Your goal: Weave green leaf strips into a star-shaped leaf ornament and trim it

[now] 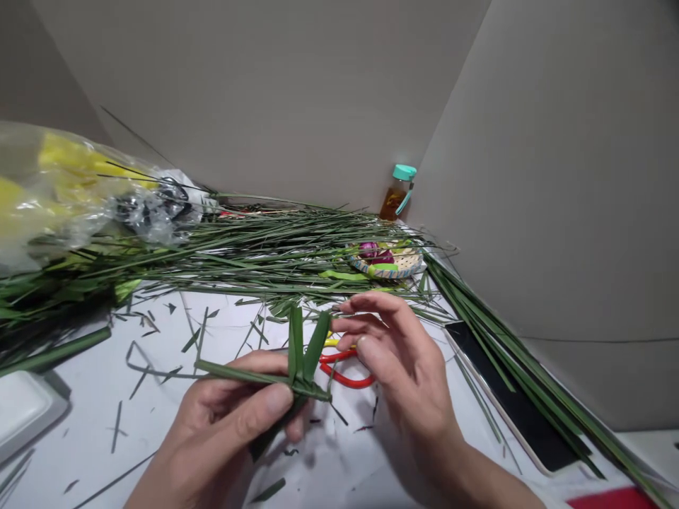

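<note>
Folded leaf piece [303, 384] sits over the white tabletop [344, 459], pinched in the left hand [228, 420]: thumb on top, other fingers underneath. By its look, the folding is only partly done. A crossing is formed at the middle, while 2 short ends stand up in a V, 1 long end sticks out to the left and another hangs below; none of these 4 is tucked or trimmed. The left hand comes in from the lower left. The right hand [411, 367] comes from the lower right, fingers loosely curved, thumb a little apart, with nothing visibly held; its fingertips are just beside the right-hand upright end, and whether they touch it cannot be told.

Just beyond, red-handled scissors [349, 383] lie partly hidden, with leaf scraps around. A phone [525, 422] lies to the right under leaves. Farther off are a heap of long leaves [276, 247], a small basket [392, 273] and a bottle [395, 201].
</note>
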`<move>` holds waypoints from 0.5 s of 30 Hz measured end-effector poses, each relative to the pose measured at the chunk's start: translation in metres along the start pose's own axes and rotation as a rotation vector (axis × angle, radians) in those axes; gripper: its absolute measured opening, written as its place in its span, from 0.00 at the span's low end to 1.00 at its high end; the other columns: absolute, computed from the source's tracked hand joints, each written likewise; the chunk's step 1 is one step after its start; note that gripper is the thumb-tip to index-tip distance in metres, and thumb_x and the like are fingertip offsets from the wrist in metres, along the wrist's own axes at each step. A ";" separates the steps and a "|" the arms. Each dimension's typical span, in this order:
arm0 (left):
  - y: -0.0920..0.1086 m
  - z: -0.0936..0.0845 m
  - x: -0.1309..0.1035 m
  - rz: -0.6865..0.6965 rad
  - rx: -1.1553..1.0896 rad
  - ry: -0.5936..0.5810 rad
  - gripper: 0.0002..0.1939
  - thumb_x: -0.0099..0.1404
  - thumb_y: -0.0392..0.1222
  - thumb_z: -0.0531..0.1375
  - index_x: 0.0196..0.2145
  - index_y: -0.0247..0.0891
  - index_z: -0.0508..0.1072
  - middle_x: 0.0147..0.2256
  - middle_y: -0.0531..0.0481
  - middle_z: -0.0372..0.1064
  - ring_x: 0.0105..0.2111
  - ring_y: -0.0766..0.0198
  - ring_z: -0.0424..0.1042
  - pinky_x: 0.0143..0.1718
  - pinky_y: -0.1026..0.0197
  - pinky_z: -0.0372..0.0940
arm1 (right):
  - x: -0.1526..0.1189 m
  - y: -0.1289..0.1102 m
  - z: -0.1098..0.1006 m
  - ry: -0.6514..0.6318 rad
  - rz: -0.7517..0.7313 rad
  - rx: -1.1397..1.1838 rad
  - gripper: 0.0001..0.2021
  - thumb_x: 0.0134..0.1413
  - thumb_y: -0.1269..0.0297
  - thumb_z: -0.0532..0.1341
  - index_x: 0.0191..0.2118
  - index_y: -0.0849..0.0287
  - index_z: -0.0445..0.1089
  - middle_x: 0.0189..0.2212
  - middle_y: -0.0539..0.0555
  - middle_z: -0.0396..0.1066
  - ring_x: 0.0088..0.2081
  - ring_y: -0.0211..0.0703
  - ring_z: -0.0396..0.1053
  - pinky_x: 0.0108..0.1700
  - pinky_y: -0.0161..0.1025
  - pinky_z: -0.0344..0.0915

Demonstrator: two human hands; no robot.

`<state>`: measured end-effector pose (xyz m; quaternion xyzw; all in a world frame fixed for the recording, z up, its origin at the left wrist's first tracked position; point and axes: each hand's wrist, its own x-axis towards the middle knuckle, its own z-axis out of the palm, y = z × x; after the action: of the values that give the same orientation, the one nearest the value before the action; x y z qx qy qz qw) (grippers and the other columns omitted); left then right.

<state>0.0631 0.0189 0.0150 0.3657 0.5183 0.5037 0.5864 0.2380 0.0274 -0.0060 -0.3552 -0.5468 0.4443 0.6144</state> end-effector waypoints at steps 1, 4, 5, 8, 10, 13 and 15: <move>-0.002 -0.001 -0.001 -0.006 0.007 -0.010 0.18 0.51 0.53 0.72 0.37 0.41 0.85 0.27 0.45 0.80 0.32 0.48 0.78 0.35 0.51 0.74 | 0.001 -0.001 0.000 -0.030 0.058 0.045 0.09 0.66 0.61 0.62 0.50 0.50 0.72 0.46 0.54 0.75 0.47 0.44 0.76 0.46 0.38 0.75; -0.011 -0.007 -0.002 -0.020 0.002 -0.078 0.14 0.52 0.51 0.73 0.34 0.42 0.85 0.27 0.47 0.80 0.29 0.53 0.77 0.32 0.56 0.73 | 0.002 -0.005 0.001 -0.200 0.224 0.145 0.15 0.65 0.49 0.62 0.45 0.55 0.76 0.40 0.55 0.75 0.43 0.48 0.75 0.46 0.43 0.74; -0.014 -0.009 -0.003 -0.021 -0.006 -0.113 0.12 0.52 0.51 0.73 0.33 0.43 0.85 0.27 0.48 0.80 0.27 0.56 0.76 0.30 0.59 0.72 | 0.002 -0.007 0.001 -0.270 0.273 0.195 0.16 0.64 0.48 0.62 0.44 0.56 0.76 0.37 0.55 0.75 0.40 0.48 0.75 0.45 0.44 0.73; -0.021 -0.016 -0.002 -0.031 0.001 -0.189 0.06 0.54 0.49 0.74 0.30 0.48 0.84 0.24 0.54 0.78 0.25 0.63 0.74 0.29 0.66 0.71 | 0.000 -0.012 0.004 -0.417 0.419 0.328 0.12 0.63 0.53 0.64 0.43 0.57 0.75 0.30 0.51 0.74 0.34 0.44 0.75 0.42 0.42 0.72; -0.024 -0.018 -0.001 -0.041 0.055 -0.191 0.05 0.55 0.48 0.74 0.28 0.49 0.84 0.23 0.55 0.77 0.26 0.63 0.75 0.30 0.67 0.72 | -0.001 -0.014 0.005 -0.421 0.498 0.355 0.10 0.61 0.57 0.67 0.43 0.56 0.73 0.29 0.50 0.73 0.33 0.43 0.75 0.41 0.40 0.71; -0.026 -0.018 -0.003 -0.019 0.141 -0.178 0.05 0.54 0.49 0.74 0.29 0.49 0.85 0.23 0.54 0.78 0.23 0.63 0.75 0.28 0.67 0.72 | -0.003 -0.014 0.006 -0.374 0.561 0.363 0.12 0.57 0.58 0.70 0.43 0.55 0.72 0.30 0.50 0.74 0.31 0.41 0.74 0.38 0.39 0.72; -0.025 -0.016 -0.005 -0.010 0.180 -0.160 0.08 0.51 0.50 0.75 0.29 0.48 0.86 0.20 0.55 0.77 0.20 0.65 0.72 0.24 0.68 0.70 | -0.002 -0.014 0.006 -0.369 0.592 0.365 0.13 0.54 0.57 0.71 0.42 0.56 0.71 0.30 0.50 0.73 0.28 0.41 0.74 0.34 0.39 0.72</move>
<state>0.0531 0.0070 -0.0109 0.4534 0.5148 0.4213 0.5933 0.2342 0.0205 0.0070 -0.2967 -0.4339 0.7486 0.4042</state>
